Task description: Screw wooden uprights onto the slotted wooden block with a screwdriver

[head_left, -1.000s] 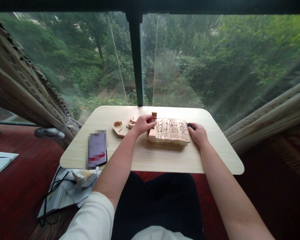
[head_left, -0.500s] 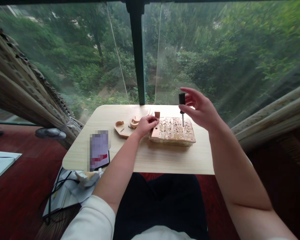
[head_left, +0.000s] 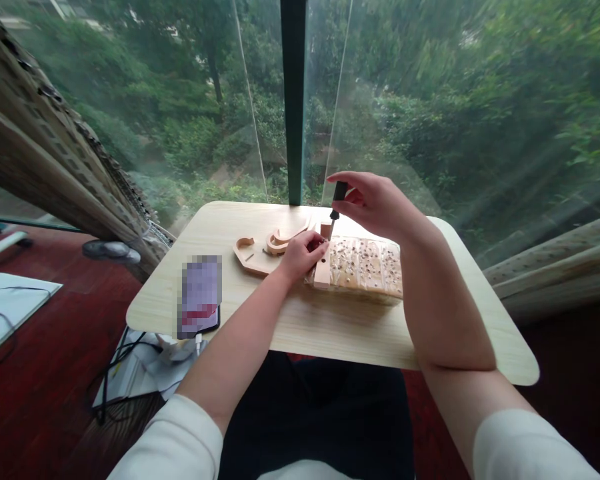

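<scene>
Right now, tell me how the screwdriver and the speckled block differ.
The screwdriver is slim with a black handle; the speckled block is broad and pale with dark spots. The screwdriver is held up, slightly tilted, in the fingers of the right hand; the speckled block lies flat on the table. Both are close to the left hand.

Speckled block (head_left: 366,263), right end hidden from me behind the right forearm (head_left: 443,307); screwdriver (head_left: 339,193), its tip too small to tell whether touching the wooden strip (head_left: 323,275); phone (head_left: 200,293), screen blurred; curtain (head_left: 35,133), cut off at left.
</scene>
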`<state>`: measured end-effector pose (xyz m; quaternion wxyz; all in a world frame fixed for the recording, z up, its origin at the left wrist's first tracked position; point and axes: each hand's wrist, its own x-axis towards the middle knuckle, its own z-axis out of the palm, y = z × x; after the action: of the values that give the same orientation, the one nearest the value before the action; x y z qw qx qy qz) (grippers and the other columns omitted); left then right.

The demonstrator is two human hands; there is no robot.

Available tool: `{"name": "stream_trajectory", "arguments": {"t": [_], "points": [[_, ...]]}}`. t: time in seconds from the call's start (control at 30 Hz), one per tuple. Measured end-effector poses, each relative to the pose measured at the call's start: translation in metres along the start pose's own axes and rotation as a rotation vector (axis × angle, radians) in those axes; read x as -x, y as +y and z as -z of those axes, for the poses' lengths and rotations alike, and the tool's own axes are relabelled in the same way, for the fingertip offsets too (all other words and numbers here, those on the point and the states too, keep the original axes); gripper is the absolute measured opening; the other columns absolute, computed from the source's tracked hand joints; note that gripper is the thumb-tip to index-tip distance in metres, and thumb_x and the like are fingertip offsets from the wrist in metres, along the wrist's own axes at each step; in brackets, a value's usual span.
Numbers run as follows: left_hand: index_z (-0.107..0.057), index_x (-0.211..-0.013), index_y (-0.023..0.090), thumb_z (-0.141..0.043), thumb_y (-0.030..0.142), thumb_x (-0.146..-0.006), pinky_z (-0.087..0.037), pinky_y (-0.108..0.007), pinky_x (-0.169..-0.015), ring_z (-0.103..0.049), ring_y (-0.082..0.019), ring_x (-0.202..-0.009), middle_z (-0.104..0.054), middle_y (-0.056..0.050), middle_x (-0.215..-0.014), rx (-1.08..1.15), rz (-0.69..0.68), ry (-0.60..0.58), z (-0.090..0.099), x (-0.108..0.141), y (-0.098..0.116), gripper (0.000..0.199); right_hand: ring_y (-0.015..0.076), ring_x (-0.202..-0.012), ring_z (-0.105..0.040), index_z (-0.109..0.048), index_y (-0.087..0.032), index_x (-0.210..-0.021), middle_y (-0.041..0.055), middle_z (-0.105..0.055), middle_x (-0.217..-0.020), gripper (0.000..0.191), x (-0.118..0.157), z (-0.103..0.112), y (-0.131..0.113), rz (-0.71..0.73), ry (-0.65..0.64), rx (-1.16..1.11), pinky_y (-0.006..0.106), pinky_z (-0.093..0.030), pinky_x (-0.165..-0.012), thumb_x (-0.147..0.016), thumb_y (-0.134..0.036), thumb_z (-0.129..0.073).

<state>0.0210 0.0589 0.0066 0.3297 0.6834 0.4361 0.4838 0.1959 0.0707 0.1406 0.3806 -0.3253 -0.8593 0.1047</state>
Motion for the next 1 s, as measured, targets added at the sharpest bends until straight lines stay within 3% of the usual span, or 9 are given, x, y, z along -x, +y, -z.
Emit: {"name": "stream_trajectory", "arguments": {"t": [0.37,0.83,1.0], "points": [[-0.058,-0.068,0.018,-0.068,0.041,-0.077,-0.038,-0.026,-0.058,-0.046,-0.011,-0.06,-0.053,0.002,-0.065,0.029,-0.022,0.02,0.001,0.001,0.0,0.027,0.0145,-0.08,-0.062,-0.061,-0.017,-0.131,0.0106,-0.064,-0.115,0.043,-0.004,-0.008,-0.015,-0.154,-0.091,0.212,0.034,-0.05,-0.084,-0.088,-0.019,-0.056],[-0.059,-0.067,0.017,-0.068,0.043,-0.078,-0.037,-0.026,-0.058,-0.046,-0.011,-0.06,-0.054,0.002,-0.063,0.06,-0.011,0.015,0.0,-0.002,-0.007,0.03,0.0175,-0.08,-0.061,-0.058,-0.017,-0.137,0.013,-0.062,-0.114,0.047,-0.001,-0.013,-0.017,-0.088,-0.084,0.307,0.037,-0.051,-0.082,-0.09,-0.024,-0.054],[-0.056,-0.065,0.017,-0.068,0.042,-0.078,-0.036,-0.026,-0.058,-0.044,-0.011,-0.06,-0.05,0.003,-0.061,0.039,-0.018,0.017,0.0,-0.002,-0.008,0.03,0.0187,-0.082,-0.06,-0.062,-0.016,-0.133,0.0114,-0.065,-0.103,0.044,-0.003,-0.013,-0.021,-0.083,-0.099,0.345,0.035,-0.048,-0.079,-0.092,-0.02,-0.046]]}}
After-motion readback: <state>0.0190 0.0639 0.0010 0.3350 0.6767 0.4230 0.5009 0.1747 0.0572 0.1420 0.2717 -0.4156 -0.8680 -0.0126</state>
